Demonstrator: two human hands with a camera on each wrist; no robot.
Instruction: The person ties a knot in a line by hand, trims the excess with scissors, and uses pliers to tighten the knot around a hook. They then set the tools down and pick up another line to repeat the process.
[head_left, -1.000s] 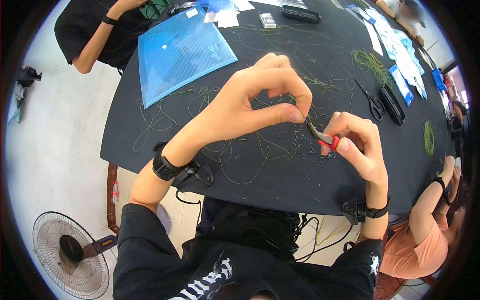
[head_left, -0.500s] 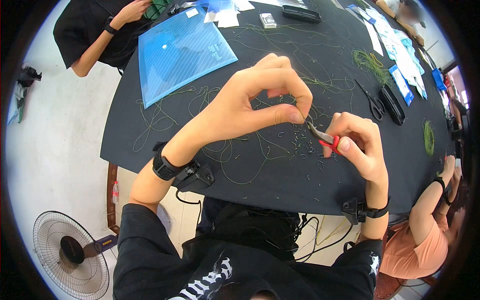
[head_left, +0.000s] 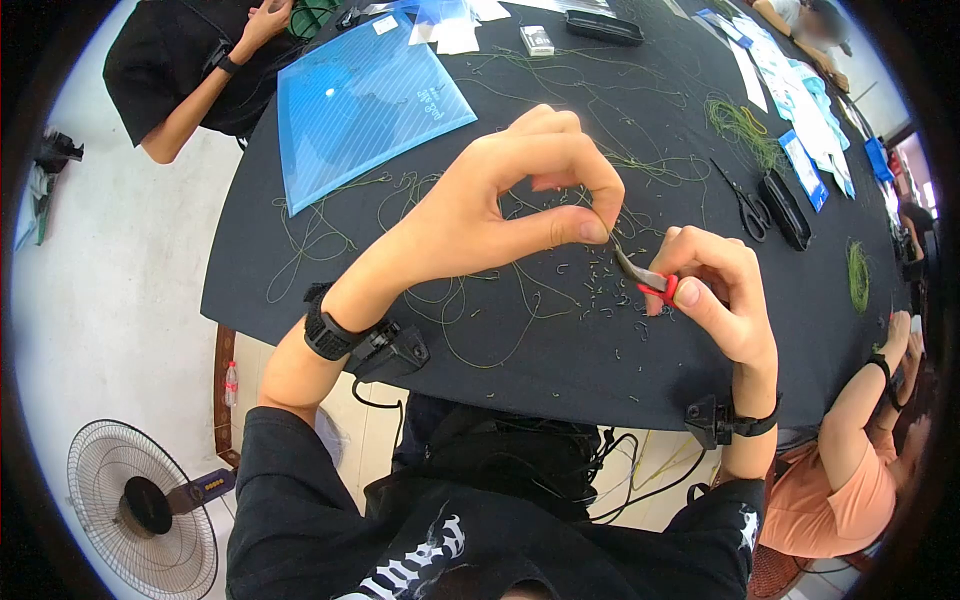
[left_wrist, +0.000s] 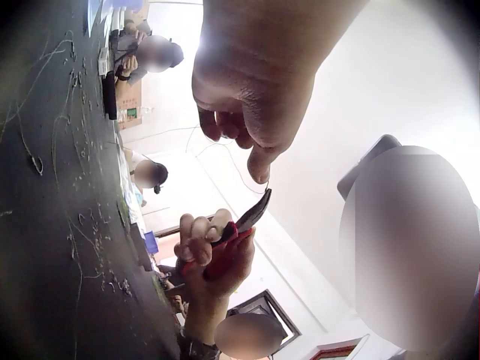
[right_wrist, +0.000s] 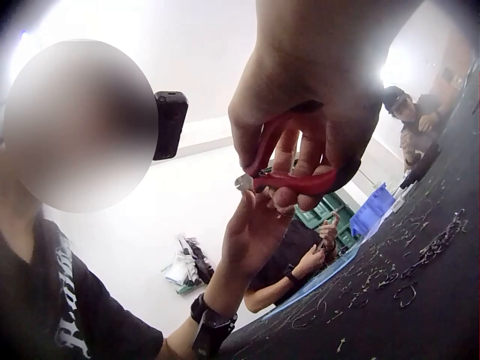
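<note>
Red-handled pliers with a curved grey nose [head_left: 632,266] sit in my right hand [head_left: 735,285], whose fingers wrap the handles [right_wrist: 300,182]. Their tip points up toward the fingertips of my left hand [head_left: 485,205]. Thumb and forefinger of that left hand pinch a thin line, and the pliers' tip is right at the pinch. In the left wrist view the thin line [left_wrist: 249,177] loops from the left fingers down toward the pliers' nose [left_wrist: 256,212]. Below both hands, many small dark hooks [head_left: 606,313] lie scattered on the black tabletop [head_left: 560,365].
Loose green line [head_left: 500,362] curls over the table on the left. Farther off lie a blue plastic folder [head_left: 370,110], black scissors [head_left: 752,215], a black case [head_left: 785,212] and a heap of green line [head_left: 740,130]. Other people sit around the table.
My hands and the pliers hold almost the same place, with the pliers' nose turned very slightly. At upper left, another person's hand and forearm have shifted.
</note>
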